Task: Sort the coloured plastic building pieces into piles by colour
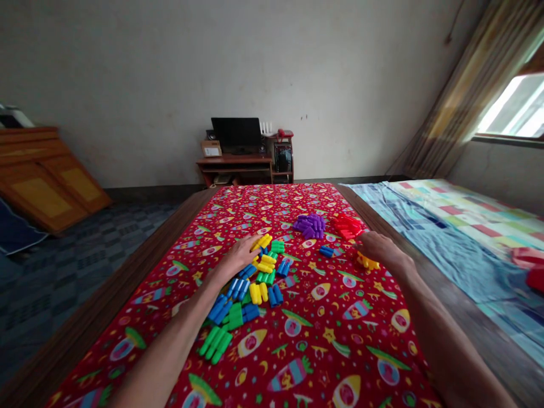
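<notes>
My left hand (241, 253) rests on the red patterned cloth (323, 334) and its fingers close on a yellow block (261, 242) at the top of a mixed pile of blue, green and yellow blocks (244, 297). My right hand (379, 247) lies knuckles-up at the cloth's right side, its fingers curled over yellow blocks (368, 262). A heap of purple blocks (310, 225) and a heap of red blocks (347, 225) sit just beyond the hands. A lone blue block (326, 251) lies between them.
The cloth covers a wooden table whose bare edge (425, 243) runs along the right. A bed with a chequered sheet (467, 226) stands to the right. A desk with a dark monitor (237, 135) is against the far wall. Wooden cabinets (46, 181) lean at left.
</notes>
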Demonstrator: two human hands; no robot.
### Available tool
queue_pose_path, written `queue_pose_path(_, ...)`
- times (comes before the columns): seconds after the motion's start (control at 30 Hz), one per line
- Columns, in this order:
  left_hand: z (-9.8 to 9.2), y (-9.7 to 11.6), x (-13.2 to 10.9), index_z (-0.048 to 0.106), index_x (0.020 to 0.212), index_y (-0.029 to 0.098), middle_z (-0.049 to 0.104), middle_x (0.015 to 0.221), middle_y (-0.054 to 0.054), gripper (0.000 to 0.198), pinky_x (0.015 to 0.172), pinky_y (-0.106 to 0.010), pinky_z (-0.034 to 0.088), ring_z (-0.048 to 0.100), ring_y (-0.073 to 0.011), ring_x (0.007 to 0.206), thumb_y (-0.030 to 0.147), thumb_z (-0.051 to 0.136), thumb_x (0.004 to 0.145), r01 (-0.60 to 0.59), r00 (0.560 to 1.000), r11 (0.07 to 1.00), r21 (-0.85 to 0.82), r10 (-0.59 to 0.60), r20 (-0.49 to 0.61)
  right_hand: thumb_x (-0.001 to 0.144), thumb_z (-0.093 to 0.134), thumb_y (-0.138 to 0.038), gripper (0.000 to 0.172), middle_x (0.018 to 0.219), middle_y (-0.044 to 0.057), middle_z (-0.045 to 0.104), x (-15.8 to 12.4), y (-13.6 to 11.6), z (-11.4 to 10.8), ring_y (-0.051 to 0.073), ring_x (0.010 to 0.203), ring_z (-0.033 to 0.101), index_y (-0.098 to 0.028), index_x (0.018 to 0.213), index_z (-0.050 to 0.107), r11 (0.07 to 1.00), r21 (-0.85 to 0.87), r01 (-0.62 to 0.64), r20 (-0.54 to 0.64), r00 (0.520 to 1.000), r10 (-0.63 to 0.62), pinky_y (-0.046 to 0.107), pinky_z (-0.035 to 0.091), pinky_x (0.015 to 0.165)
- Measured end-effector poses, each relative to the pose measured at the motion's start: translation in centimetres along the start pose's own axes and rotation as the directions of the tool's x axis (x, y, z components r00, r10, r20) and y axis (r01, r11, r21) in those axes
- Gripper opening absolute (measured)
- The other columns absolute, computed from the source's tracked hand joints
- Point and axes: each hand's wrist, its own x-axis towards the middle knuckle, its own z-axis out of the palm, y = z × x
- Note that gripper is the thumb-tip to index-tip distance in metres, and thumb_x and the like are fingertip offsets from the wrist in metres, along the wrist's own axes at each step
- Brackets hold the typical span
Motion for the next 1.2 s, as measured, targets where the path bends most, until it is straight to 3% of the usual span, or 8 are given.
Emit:
queue_pose_path(0.17,-1.6,2.3,-1.2,0.062,0.122,0.016,0.071,0.115,-0.011,0.039,0.09,-0.032,0.05,0.067,-0.0235,0.103,0.027,0.047,0.087,0.008,1.0,1.0,0.015,-0.008,-0.021,0.098,0.039,-0.024,0.032,0.091,0.015,0.072,-1.5,-4.0,-0.8,0.022,0.083,0.068,-0.013,0.101,0.07,0.941,0.194,0.279,-0.319,0.925,-0.208,0.03,0.047,0.075)
queue_pose_path(0.3,-2.4,6.1,-2.8,0.065,0.113,0.02,0.074,0.095,-0.006,0.033,0.074,-0.026,0.05,0.069,-0.0202,0.084,0.037,0.046,0.092,-0.125,0.985,0.988,-0.094,0.135,0.109,0.099,0.042,-0.033,0.039,0.119,0.016,0.066,-3.3,-9.9,0.1,0.021,0.103,0.064,-0.015,0.133,0.053,0.572,0.325,0.754,-0.614,0.628,-0.479,0.031,0.048,0.086)
queue_pose_path(0.37,-2.3,7.8,-3.4,0.066,0.109,0.021,0.073,0.086,-0.004,0.031,0.069,-0.025,0.048,0.068,-0.0195,0.077,0.04,0.047,0.092,-0.163,0.968,0.976,-0.141,0.186,0.167,0.1,0.043,-0.033,0.038,0.116,0.015,0.066,-3.6,-11.9,0.7,0.019,0.099,0.064,-0.017,0.133,0.053,0.432,0.349,0.831,-0.647,0.548,-0.53,0.028,0.048,0.082)
queue_pose_path(0.53,-2.2,9.1,-3.7,0.066,0.094,0.02,0.069,0.073,-0.001,0.026,0.06,-0.023,0.043,0.065,-0.017,0.065,0.035,0.045,0.092,-0.091,0.987,0.98,-0.178,0.112,0.112,0.097,0.049,-0.029,0.024,0.072,0.003,0.066,-2.4,-10.8,1.3,0.01,0.058,0.054,-0.014,0.1,0.067,0.552,0.433,0.713,-0.538,0.696,-0.476,0.02,0.037,0.057)
queue_pose_path(0.63,-2.8,8.8,-3.4,0.066,0.088,0.02,0.065,0.064,0.0,0.027,0.055,-0.022,0.04,0.061,-0.0151,0.058,0.034,0.043,0.09,-0.058,0.995,0.985,-0.165,0.071,0.074,0.094,0.053,-0.024,0.019,0.075,0.006,0.068,-1.4,-7.1,0.3,0.013,0.065,0.058,-0.014,0.092,0.069,0.783,0.329,0.528,-0.366,0.836,-0.41,0.022,0.037,0.061)
queue_pose_path(0.77,-3.4,9.3,-3.3,0.07,0.093,0.021,0.066,0.063,0.001,0.03,0.054,-0.021,0.04,0.062,-0.0158,0.062,0.041,0.048,0.087,-0.054,0.995,0.982,-0.183,0.068,0.069,0.093,0.048,-0.02,0.023,0.093,0.011,0.071,-0.3,-1.5,-0.6,0.021,0.086,0.065,-0.017,0.099,0.071,0.986,0.094,0.138,-0.21,0.971,-0.116,0.026,0.043,0.071)
queue_pose_path(0.93,-3.5,10.2,-3.5,0.072,0.096,0.021,0.071,0.072,0.0,0.031,0.062,-0.021,0.046,0.064,-0.0167,0.07,0.04,0.05,0.085,-0.079,0.992,0.969,-0.235,0.1,0.078,0.091,0.049,-0.018,0.028,0.108,0.016,0.07,0.3,2.7,0.0,0.026,0.102,0.066,-0.013,0.107,0.071,0.987,-0.021,-0.161,-0.045,0.986,0.16,0.029,0.048,0.076)
queue_pose_path(1.2,-2.3,9.7,-3.5,0.068,0.111,0.018,0.072,0.077,-0.002,0.036,0.063,-0.023,0.048,0.066,-0.0175,0.072,0.037,0.049,0.087,-0.092,0.99,0.942,-0.323,0.123,0.076,0.097,0.047,-0.034,0.035,0.109,0.019,0.071,-0.4,2.5,-0.8,0.027,0.103,0.067,-0.011,0.106,0.072,0.99,-0.008,-0.14,0.017,0.99,0.14,0.029,0.048,0.075)
